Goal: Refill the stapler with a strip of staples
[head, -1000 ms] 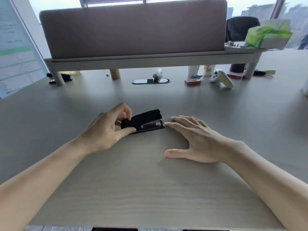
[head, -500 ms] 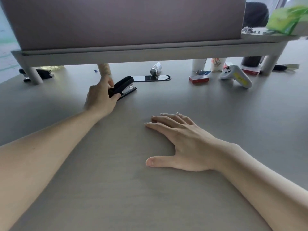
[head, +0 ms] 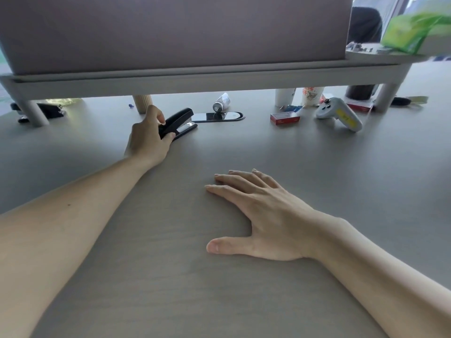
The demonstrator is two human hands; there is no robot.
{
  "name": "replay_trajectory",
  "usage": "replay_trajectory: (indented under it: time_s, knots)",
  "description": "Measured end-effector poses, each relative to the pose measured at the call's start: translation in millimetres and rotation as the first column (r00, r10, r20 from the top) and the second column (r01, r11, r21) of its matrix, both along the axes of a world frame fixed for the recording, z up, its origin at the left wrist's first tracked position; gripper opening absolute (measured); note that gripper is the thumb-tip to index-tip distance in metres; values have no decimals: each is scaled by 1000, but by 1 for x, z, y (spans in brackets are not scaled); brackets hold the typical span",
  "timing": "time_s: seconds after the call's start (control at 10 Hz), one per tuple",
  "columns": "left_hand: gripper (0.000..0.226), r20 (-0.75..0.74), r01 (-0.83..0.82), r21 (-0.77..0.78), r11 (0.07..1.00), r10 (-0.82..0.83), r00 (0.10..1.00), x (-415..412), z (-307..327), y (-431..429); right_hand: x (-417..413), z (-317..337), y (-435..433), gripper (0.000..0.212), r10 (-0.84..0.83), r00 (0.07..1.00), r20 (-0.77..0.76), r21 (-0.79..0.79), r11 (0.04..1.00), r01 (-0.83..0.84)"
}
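A black stapler (head: pixel 180 123) rests on the grey desk (head: pixel 292 167) far from me, just in front of the raised shelf. Its top arm is closed over the base and its nose points right. My left hand (head: pixel 148 137) is stretched out and wrapped around the stapler's rear end. My right hand (head: pixel 263 215) lies flat on the desk nearer to me, palm down, fingers spread, holding nothing. A small red box (head: pixel 285 117), which looks like a staples box, lies to the right of the stapler. No loose strip of staples is visible.
A raised shelf with a fabric screen (head: pixel 170 32) spans the back. Under it are a black oval cable port (head: pixel 219 116), a small tube (head: pixel 221 102), paper cups (head: pixel 312 96) and a white handheld controller (head: pixel 339 113). A green tissue pack (head: pixel 415 30) sits on the shelf's right end.
My left hand has carried the stapler from the desk's middle to the far side near the shelf. Over the last half second it stayed there. My right hand has stayed flat.
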State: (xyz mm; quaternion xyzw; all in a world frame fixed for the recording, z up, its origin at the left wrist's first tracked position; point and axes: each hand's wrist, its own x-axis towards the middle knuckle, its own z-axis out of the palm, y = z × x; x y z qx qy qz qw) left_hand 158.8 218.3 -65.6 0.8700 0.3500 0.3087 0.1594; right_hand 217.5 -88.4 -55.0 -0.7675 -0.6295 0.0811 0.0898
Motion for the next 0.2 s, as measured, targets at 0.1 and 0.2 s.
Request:
replay_trajectory:
  time_s: [0.1, 0.2]
  knots:
    - [50, 42, 45, -3, 999, -45, 998, -10, 4, -5, -1, 1, -1, 103, 7, 1000, -18, 2, 1000, -7]
    - [58, 47, 119, 90, 989, -124, 991, -30, 18, -16, -3, 4, -3, 103, 11, 1000, 9, 6, 1000, -11]
